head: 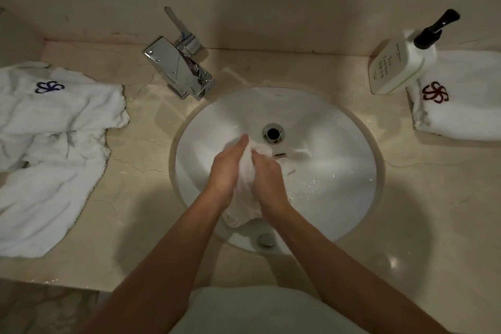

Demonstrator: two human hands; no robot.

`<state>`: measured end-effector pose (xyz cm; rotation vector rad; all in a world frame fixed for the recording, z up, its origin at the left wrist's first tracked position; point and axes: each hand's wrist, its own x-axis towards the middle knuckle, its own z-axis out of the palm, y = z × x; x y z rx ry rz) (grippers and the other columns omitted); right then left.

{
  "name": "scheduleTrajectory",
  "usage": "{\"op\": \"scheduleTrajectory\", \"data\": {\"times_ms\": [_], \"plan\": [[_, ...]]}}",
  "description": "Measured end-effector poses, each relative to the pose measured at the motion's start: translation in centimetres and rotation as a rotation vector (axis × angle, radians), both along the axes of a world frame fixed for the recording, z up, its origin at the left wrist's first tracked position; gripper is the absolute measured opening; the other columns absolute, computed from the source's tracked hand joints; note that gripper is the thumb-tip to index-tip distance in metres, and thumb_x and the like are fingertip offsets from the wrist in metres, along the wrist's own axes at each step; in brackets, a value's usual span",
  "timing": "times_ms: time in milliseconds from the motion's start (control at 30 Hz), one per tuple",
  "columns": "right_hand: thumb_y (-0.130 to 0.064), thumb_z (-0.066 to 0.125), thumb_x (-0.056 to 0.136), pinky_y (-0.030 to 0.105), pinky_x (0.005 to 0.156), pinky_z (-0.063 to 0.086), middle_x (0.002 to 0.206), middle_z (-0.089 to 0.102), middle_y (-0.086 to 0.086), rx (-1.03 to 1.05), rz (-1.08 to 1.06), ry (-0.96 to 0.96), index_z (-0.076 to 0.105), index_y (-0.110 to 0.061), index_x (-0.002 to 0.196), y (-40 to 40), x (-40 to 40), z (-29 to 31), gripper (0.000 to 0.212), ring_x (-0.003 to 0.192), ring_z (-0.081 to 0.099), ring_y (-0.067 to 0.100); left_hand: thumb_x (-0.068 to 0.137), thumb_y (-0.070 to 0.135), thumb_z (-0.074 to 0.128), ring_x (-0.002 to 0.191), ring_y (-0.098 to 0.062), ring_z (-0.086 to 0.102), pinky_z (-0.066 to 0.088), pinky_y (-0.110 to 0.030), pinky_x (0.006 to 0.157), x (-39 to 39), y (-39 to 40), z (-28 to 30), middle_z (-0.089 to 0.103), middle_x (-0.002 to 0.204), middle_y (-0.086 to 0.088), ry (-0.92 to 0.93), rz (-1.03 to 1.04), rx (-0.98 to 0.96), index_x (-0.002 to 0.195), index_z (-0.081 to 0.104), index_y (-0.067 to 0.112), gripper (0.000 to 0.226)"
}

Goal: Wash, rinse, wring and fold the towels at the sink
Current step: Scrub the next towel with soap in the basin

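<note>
A small white towel [245,171] is bunched between both my hands over the white oval sink [339,144]. My left hand [227,168] presses along its left side with the fingers fairly straight. My right hand [267,176] grips its right side with curled fingers. The towel's lower end [238,215] hangs below my wrists. A rumpled white towel with a blue emblem [54,122] lies on the counter at the left. A folded white towel with a red emblem [461,106] lies at the right.
A chrome faucet [179,68] stands behind the sink at the left, no water running from it. A white pump bottle with a black pump [401,62] leans at the back right, beside the folded towel. The drain [273,133] is open. Beige marble counter [141,198] surrounds the sink.
</note>
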<state>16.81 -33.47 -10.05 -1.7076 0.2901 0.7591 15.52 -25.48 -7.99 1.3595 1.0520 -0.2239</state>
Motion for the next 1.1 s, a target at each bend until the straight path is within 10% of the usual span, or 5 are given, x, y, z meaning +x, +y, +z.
{"op": "scheduleTrajectory", "data": {"times_ms": [267,500,700,933,1100], "plan": [[-0.026,0.053,0.097,0.030,0.069,0.057,0.081,0.071,0.012,0.385,-0.502,0.481,0.071,-0.006,0.090,-1.0,3.6,-0.8,0.027,0.074,0.069,0.024,0.104,0.035,0.042,0.087,-0.013,0.069,0.056,-0.024,0.077,-2.4,-3.7,0.4,0.072,0.088,-0.001,-0.169,0.125,0.190,0.093,0.070,0.015,0.036],[-0.039,0.046,0.099,0.050,0.097,0.050,0.115,0.070,0.023,0.819,-0.725,0.536,0.075,-0.002,0.106,-6.4,1.0,-1.0,0.047,0.099,0.071,0.040,0.094,0.030,0.050,0.122,-0.035,0.056,0.038,-0.047,0.112,-3.7,1.0,-1.1,0.059,0.128,-0.023,-0.136,0.531,-0.655,0.119,0.061,-0.007,0.046],[-0.043,0.051,0.096,0.051,0.104,0.048,0.131,0.063,0.021,0.786,-0.615,0.575,0.072,-0.005,0.117,-8.3,2.0,-0.4,0.048,0.119,0.063,0.038,0.093,0.021,0.039,0.095,-0.033,0.068,0.054,-0.042,0.091,-3.7,1.3,-1.1,0.070,0.099,-0.018,-0.175,0.484,-0.823,0.103,0.071,0.000,0.039],[-0.035,0.044,0.105,0.038,0.083,0.054,0.095,0.067,0.002,-0.023,-0.087,-0.178,0.059,-0.013,0.105,-2.5,-0.1,0.3,0.027,0.090,0.065,0.017,0.102,0.038,0.044,0.102,-0.031,0.067,0.054,-0.040,0.088,-0.4,-3.2,-0.5,0.071,0.106,-0.011,0.008,0.000,0.020,0.115,0.066,0.009,0.039],[-0.031,0.045,0.103,0.035,0.079,0.053,0.089,0.066,0.004,-0.012,-0.086,-0.066,0.065,-0.009,0.100,-1.1,2.4,0.5,0.030,0.082,0.064,0.017,0.104,0.030,0.040,0.105,-0.024,0.065,0.050,-0.028,0.087,-0.5,-3.2,0.4,0.068,0.109,-0.004,-0.010,-0.164,0.218,0.119,0.062,0.013,0.032]]}}
